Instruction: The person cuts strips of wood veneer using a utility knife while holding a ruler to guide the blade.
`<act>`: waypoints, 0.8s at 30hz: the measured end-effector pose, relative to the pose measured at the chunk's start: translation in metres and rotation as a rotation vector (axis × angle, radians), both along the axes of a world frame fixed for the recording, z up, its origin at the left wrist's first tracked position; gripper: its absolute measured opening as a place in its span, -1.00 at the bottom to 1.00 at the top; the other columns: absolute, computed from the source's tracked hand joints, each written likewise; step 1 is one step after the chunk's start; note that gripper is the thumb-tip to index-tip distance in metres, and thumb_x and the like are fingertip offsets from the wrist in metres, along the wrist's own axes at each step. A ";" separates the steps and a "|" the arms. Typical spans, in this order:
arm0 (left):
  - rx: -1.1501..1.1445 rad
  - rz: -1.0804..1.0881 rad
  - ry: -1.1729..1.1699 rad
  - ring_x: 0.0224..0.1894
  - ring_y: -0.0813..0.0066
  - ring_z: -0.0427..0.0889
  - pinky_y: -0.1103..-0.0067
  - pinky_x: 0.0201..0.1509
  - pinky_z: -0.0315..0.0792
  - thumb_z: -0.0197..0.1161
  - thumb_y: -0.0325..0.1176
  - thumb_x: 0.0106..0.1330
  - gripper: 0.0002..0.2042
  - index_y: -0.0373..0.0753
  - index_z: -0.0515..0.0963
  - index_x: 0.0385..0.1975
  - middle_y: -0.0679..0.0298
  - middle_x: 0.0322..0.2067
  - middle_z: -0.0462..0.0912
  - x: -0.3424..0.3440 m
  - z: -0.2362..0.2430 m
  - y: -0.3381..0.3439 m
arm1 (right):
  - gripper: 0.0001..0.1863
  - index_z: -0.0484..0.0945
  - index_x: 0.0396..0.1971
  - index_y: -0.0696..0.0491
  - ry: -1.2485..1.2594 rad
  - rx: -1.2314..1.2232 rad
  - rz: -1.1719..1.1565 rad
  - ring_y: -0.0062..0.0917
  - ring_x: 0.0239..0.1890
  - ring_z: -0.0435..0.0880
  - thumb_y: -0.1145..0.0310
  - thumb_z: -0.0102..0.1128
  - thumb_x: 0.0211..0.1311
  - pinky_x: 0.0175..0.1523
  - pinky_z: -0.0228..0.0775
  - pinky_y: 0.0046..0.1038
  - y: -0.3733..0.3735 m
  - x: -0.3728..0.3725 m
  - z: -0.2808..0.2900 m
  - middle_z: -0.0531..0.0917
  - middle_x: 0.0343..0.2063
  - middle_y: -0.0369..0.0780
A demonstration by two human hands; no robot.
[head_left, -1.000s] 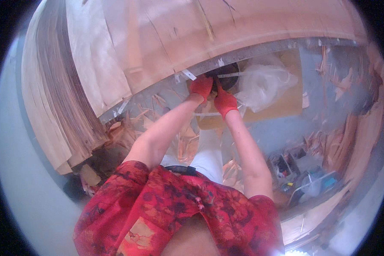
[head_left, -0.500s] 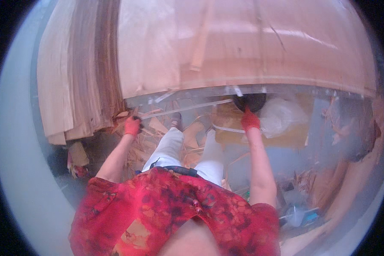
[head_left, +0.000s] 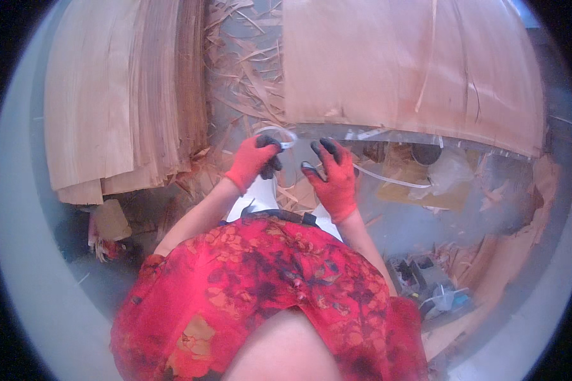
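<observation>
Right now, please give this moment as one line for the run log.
left hand: holding white strip | right hand: open | wood sheets: ahead, left and right

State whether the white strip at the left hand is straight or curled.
Curled: the strip arcs beyond the left hand and bends back.
</observation>
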State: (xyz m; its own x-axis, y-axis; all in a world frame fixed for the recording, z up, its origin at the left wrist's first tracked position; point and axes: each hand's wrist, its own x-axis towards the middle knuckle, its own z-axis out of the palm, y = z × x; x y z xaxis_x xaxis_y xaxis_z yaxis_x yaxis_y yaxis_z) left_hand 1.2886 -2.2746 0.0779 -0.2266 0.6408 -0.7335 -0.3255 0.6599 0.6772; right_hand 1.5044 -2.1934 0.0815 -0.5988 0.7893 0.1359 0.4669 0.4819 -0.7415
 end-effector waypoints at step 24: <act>0.451 -0.573 -0.244 -0.04 0.56 0.62 0.56 0.05 0.52 0.36 -0.45 0.33 -0.57 -0.28 0.47 0.20 0.25 -0.05 0.66 -0.033 0.020 0.106 | -0.81 0.68 -0.20 0.16 0.560 -0.626 -0.503 -0.60 -0.30 0.63 0.46 0.38 0.19 -0.14 0.49 -0.57 0.036 -0.059 0.001 0.61 -0.21 -0.26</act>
